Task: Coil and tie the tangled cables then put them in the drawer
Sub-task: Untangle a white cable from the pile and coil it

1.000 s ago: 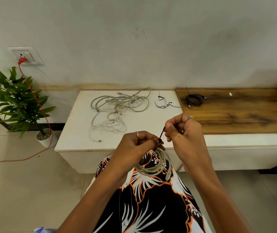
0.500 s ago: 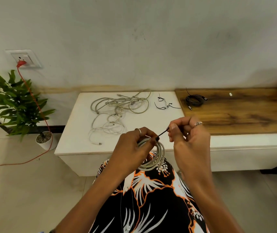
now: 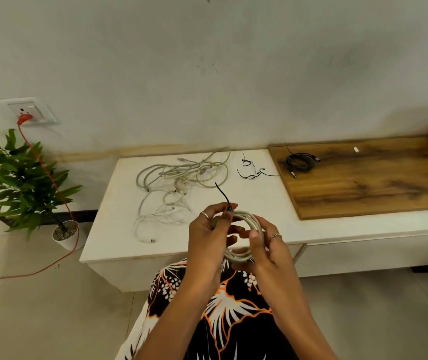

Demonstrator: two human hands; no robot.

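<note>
Off-white cable, wound into a coil (image 3: 244,237), is held in mid-air in front of the person, just above the near edge of the white tabletop (image 3: 259,201). The left hand (image 3: 209,237) has its grip curled round the left side of the coil, with the thumb and forefinger pinching a black tie (image 3: 222,194) at the top of the loops. The right hand (image 3: 267,245) has its grip curled round the right side of the coil, thumb pressed on the strands.

Change: half a second ago the right hand pinched the free end of the tie and held it taut to the right. That hand has now released the tie and moved to support the coil. The tail of the tie now stands up and leans away to the left, unsupported.

Judgement: the tie appears to be fastened or nearly so; whether it is locked cannot be told, as the fingers hide the joint. This coil is close to ready for the drawer.

Remaining work: the tangled cables (image 3: 181,183) lie loose on the tabletop beyond the hands. Spare black ties (image 3: 253,170) lie to their right. A black coiled cable (image 3: 300,162) rests on the wooden board (image 3: 376,183).
</note>
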